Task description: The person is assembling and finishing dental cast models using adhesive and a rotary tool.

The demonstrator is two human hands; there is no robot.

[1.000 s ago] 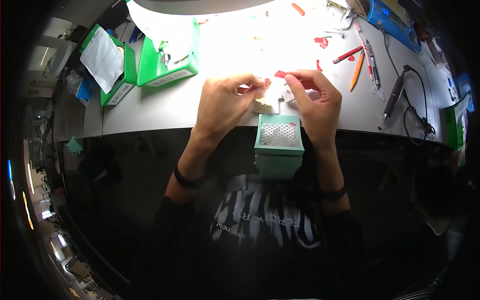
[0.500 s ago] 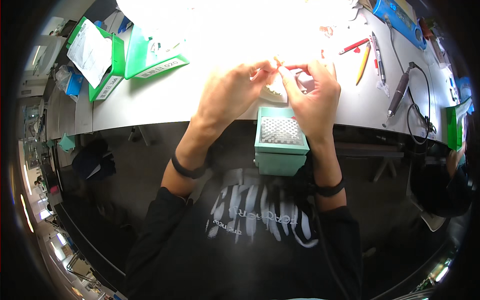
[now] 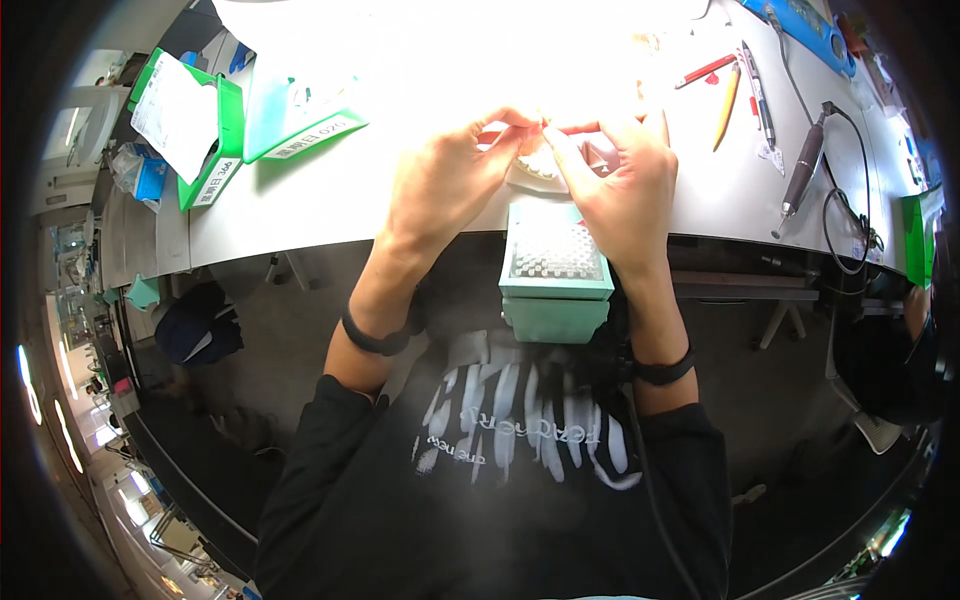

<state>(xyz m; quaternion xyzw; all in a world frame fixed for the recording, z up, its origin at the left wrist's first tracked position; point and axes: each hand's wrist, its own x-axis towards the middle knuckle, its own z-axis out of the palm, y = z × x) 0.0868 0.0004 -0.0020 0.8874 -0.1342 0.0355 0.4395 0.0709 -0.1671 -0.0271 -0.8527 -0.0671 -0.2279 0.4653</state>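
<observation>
Both my hands meet over the white table [image 3: 270, 215] in bright glare. My left hand [image 3: 440, 185] is closed in a pinch of thumb and fingertips. Close against it, my right hand [image 3: 630, 185] pinches at the same spot. Whatever small piece lies between the fingertips is washed out and cannot be made out. Just below the fingers sits a pale dental model [image 3: 535, 175] with a row of teeth, partly covered by my hands. Between my wrists, at the table edge, stands a mint-green box [image 3: 556, 320] with a perforated metal top.
To the right lie a red pen [image 3: 703, 71], a yellow pencil [image 3: 727, 105], a dark pen [image 3: 758, 95] and a corded handpiece [image 3: 805, 172]. Behind them is a blue device [image 3: 800, 30]. Green trays [image 3: 315, 138] with papers stand at the left. A person's arm [image 3: 916, 310] shows at far right.
My hands stay pinched together, the fingertips slightly shifted. The whole view has moved a little; the dental model shows slightly more from under my fingers.
</observation>
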